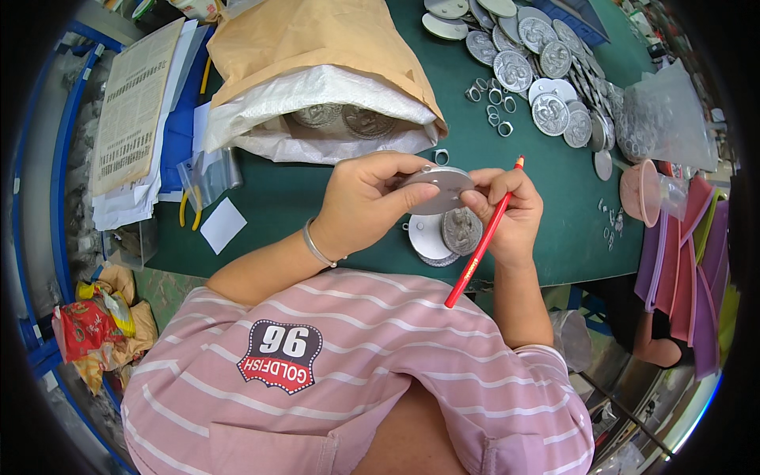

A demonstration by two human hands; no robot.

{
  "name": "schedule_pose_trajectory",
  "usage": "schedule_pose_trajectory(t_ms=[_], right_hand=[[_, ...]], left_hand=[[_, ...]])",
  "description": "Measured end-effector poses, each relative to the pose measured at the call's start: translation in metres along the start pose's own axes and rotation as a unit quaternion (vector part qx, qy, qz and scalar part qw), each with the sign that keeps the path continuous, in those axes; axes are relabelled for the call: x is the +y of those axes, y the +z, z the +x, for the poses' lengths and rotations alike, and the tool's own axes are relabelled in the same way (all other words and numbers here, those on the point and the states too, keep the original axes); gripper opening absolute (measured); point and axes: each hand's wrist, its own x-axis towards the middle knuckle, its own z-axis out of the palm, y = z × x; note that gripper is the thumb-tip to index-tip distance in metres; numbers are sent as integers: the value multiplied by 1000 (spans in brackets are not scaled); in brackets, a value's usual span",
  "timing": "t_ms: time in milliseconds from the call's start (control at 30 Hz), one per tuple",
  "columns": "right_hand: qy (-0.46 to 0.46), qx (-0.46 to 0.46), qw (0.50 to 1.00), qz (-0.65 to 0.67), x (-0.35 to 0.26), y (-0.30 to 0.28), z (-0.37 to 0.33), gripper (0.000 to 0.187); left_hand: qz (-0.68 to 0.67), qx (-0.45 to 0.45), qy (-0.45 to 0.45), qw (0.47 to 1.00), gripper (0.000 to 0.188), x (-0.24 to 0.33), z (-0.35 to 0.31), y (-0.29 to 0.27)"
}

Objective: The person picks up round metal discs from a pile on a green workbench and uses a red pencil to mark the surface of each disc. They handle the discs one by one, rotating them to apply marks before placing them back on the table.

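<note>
Finds two visible medallions (368, 122) inside one tan sack (309, 39), far left. Pinches one metal disc (440, 191), near centre, in fingers of left hand (362, 194); touches its edge with right hand (514, 214), also gripping one red pencil (478, 260).

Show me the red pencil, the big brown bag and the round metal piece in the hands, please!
Red pencil (482, 237): head view, middle of its red shaft.
Brown bag (317, 43): head view, its brown wall.
Round metal piece (449, 190): head view, its flat face.

The left hand (368, 194) and the right hand (518, 215) pinch near each other, fingers (389, 165) curled.
</note>
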Motion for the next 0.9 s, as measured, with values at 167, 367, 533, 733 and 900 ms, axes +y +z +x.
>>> schedule_pose_trajectory(t_ms=[167,367,533,733,900], right_hand=[[-95,124,986,-55,-8,19,12,17],[-116,104,980,-124,-17,25,9,23],[-166,62,961,-211,-19,20,5,12],[-220,-28,957,-187,-11,28,10,26],[-119,14,991,-54,-10,26,4,28]], left_hand=[[80,31,87,993,22,-5,0,1],[223,35,232,946,27,2,3,-2],[242,39,279,929,27,-1,2,-2],[212,16,267,940,29,-3,0,-7],[-200,47,-6,979,35,-4,5,9]])
